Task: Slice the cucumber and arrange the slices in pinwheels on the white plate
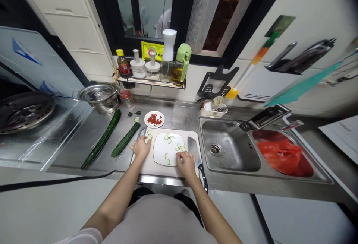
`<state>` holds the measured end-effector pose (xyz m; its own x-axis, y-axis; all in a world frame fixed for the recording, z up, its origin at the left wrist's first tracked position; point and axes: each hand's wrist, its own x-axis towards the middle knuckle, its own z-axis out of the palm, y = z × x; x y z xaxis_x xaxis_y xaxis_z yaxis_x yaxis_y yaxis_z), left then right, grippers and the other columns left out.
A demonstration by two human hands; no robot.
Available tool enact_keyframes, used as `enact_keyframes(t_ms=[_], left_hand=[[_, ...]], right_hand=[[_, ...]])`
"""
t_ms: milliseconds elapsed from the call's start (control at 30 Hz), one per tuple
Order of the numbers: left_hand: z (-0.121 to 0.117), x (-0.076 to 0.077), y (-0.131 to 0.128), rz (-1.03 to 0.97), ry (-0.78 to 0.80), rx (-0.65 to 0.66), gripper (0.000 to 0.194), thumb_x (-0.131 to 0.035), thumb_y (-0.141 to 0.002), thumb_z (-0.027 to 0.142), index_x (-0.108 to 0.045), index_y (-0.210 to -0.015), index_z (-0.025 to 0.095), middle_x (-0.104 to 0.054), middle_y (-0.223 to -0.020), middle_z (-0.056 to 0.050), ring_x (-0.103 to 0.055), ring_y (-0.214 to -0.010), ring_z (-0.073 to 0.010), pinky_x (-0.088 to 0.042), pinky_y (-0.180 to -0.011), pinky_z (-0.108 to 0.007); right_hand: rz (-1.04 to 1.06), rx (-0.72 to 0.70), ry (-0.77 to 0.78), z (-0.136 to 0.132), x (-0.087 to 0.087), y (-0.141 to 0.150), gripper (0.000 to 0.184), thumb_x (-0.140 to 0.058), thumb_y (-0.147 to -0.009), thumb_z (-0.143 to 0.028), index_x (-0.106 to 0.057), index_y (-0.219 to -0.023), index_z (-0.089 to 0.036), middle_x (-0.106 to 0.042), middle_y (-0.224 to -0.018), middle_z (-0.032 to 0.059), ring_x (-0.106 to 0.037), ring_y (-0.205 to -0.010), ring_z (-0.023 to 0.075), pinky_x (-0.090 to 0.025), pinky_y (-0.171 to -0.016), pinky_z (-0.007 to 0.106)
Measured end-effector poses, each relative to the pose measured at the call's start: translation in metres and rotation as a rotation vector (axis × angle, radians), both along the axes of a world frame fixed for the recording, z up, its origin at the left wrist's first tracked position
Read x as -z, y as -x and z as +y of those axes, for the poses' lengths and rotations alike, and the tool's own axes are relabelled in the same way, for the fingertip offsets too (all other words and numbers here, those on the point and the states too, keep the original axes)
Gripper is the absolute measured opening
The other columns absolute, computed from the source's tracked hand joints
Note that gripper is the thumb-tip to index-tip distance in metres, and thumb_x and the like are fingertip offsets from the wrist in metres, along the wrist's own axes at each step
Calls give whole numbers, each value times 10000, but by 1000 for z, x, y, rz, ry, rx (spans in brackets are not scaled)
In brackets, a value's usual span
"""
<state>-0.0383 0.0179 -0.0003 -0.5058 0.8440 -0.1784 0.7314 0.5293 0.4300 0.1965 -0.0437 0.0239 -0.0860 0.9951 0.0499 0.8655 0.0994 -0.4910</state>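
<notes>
A white plate [162, 156] with a dark rim lies on the cutting board [145, 168], bearing thin cucumber slices [169, 137] set in small curled, pinwheel-like groups. My left hand [141, 148] rests at the board's left side, fingers apart, fingertips by a few loose cucumber slices [149, 133]. Over the plate's right edge, my right hand [187, 162] has thumb and fingers pinched together, close to a slice group; whatever is between the fingertips is too small to make out. A kitchen knife [203, 177] lies along the board's right side, its blade on the board.
A cut cucumber [125, 139] and a longer whole cucumber [102, 139] lie left of the board. Behind it stands a small dish [162, 124] of chopped red bits. The sink [232, 162] is at right, a lidded steel pot [104, 104] at back left, a condiment shelf [167, 84] above.
</notes>
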Motion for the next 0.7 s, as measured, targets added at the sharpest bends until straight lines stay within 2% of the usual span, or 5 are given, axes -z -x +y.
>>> enact_keyframes(t_ms=[267,467,700], left_hand=[[0,8,-1,5,1,13,285,-521,-815,426,-626,-1027,267,-673,-1060,-79,-555,-1055,-294,-323,-914,-470],[0,8,-3,0,-15,-32,325,-546,-796,392,-618,-1084,260,-637,-1121,-108,-539,-1092,-314,-327,-919,-478],[3,8,-4,-72,-79,-4,245,-543,-796,286,-621,-1027,261,-676,-1006,-58,-544,-1079,-286,-321,-928,-459]], right_hand=[[24,14,17,-3,-3,2,250,-449,-902,-230,-698,-899,-214,-643,-862,34,-508,-894,187,-267,-803,301],[1,0,12,-2,-3,3,257,-446,-905,-240,-702,-896,-220,-642,-857,34,-510,-888,187,-269,-800,301],[72,7,28,-3,-3,4,242,-455,-889,-227,-695,-862,-211,-645,-836,34,-509,-888,195,-263,-823,316]])
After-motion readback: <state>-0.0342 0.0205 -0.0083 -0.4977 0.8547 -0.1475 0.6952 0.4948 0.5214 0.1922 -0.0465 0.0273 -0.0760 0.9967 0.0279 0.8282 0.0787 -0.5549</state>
